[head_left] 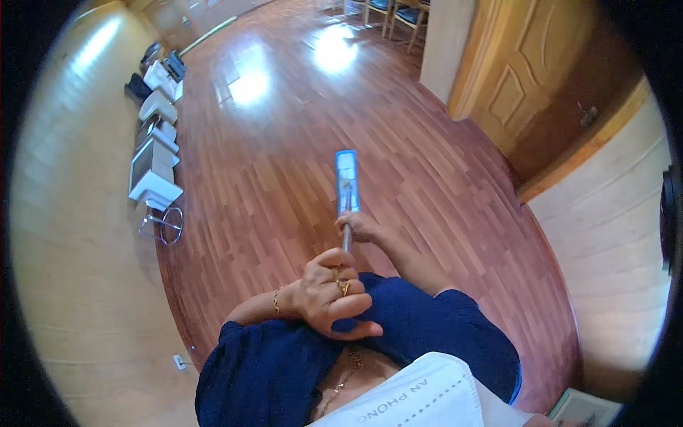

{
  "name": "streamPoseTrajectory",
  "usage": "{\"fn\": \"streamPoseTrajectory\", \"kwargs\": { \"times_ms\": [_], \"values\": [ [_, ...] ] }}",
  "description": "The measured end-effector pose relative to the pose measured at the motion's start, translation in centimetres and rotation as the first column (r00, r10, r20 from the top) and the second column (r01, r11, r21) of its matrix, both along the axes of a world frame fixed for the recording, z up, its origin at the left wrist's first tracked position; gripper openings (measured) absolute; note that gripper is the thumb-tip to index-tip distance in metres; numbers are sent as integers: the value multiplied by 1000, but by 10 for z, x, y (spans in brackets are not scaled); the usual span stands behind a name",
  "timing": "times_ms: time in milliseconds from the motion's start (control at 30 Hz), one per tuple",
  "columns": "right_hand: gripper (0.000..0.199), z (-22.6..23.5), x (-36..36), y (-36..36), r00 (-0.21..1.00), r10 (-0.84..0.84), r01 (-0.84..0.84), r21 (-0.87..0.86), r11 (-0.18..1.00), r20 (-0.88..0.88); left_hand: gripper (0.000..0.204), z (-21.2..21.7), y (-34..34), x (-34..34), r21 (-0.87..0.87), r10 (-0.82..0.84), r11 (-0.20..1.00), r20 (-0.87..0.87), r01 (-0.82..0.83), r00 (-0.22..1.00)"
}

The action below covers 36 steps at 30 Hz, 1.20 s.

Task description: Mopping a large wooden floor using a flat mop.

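A flat mop with a blue-edged head and a slim, light-coloured handle points straight ahead of me, over the wooden floor. Close to my chest, my left hand is closed round the upper end of the handle, its thumb sticking out to the right. A ring and a bracelet show on that hand and wrist. Farther down the handle, just behind the mop head, my right hand wraps round it. How the mop head meets the floor is hard to make out.
Along the left wall stand several white box-like items and a round metal frame. A wooden door is on the right. Chairs stand at the far right. Bright reflections lie on the reddish plank floor.
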State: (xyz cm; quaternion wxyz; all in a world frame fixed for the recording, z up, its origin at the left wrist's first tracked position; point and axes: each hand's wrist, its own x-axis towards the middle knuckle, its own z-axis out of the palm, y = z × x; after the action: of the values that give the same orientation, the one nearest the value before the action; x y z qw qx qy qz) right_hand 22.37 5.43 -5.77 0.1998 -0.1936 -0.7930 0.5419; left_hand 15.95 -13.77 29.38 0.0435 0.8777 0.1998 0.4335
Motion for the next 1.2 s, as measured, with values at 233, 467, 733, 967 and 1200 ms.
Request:
{"fn": "streamPoseTrajectory", "kwargs": {
  "times_ms": [233,467,733,967,1200],
  "values": [
    [11,45,-72,-57,940,337,-314,244,917,-58,36,16,-43,-31,11,190,982,-39,-190,981],
    [17,90,-93,-79,953,221,-289,404,868,208,42,30,-74,-81,-55,275,961,72,-272,959],
    [26,82,-49,-41,979,-106,30,396,918,173,29,1,-33,-117,-89,131,989,168,-117,977],
    [22,45,25,14,883,-439,376,310,873,165,17,-40,41,-113,-247,-85,962,143,118,986],
    [27,1,118,9,618,-786,762,242,601,5,10,-90,97,-88,-452,-297,816,208,361,932]
  ]
}}
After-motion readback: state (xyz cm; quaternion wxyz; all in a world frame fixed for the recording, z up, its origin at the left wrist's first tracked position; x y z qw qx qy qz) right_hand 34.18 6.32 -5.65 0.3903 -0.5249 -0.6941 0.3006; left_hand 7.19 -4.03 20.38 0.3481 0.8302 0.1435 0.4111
